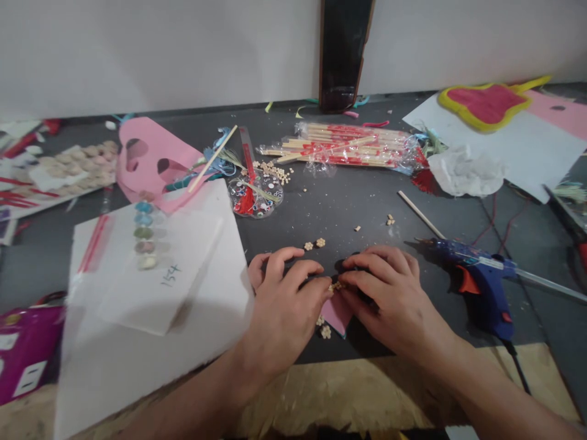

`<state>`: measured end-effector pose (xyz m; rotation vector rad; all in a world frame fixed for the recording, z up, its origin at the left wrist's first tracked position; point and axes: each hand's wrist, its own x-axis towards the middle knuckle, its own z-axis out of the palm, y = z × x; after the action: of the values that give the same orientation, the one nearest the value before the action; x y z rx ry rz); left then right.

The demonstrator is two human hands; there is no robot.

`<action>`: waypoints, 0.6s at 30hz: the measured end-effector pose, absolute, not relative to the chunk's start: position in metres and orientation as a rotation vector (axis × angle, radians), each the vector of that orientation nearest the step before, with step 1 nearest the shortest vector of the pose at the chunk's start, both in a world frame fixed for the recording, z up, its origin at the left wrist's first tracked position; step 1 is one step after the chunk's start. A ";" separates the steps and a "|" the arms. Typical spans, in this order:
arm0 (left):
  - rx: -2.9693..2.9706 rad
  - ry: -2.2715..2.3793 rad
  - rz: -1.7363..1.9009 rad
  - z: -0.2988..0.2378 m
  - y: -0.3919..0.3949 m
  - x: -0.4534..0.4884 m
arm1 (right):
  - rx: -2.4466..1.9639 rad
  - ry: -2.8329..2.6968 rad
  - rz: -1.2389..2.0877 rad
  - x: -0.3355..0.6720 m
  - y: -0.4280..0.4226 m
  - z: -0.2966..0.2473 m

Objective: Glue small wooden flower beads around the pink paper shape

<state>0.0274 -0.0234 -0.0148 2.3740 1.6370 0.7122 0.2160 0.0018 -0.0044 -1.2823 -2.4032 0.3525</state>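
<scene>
In the head view, my left hand [291,299] and my right hand [389,293] meet over the dark tabletop, fingers curled and fingertips pinched close together. Small beige flower-shaped pieces [337,286] show between the fingertips of both hands. Beneath them lies a small pink piece [338,315] with a pointed lower edge, partly covered by my fingers. More beige flowers [325,332] are by its lower left side. Two similar flower pieces [320,242] lie just beyond my left fingers. To the right of my right hand rests a blue glue gun [486,272] with an orange trigger.
White board [206,330] with bagged coloured beads [143,232] lies left. Behind are wrapped sticks [339,146], a pink cut-out sheet [169,150] and loose beads [275,171]. A phone [343,55] leans on the wall. A yellow-edged red shape [488,105] sits back right.
</scene>
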 end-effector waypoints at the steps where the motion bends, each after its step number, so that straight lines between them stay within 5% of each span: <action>1: 2.373 1.644 0.710 -0.015 -0.023 0.027 | -1.281 -2.402 0.351 0.216 0.002 -0.004; 18: 2.376 1.638 0.723 -0.015 -0.024 0.028 | -1.303 -2.424 0.361 0.216 0.002 -0.005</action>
<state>0.0282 -0.0236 -0.0146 2.3764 1.6385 0.7230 0.2160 0.0021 -0.0050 -1.3027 -2.4244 0.3609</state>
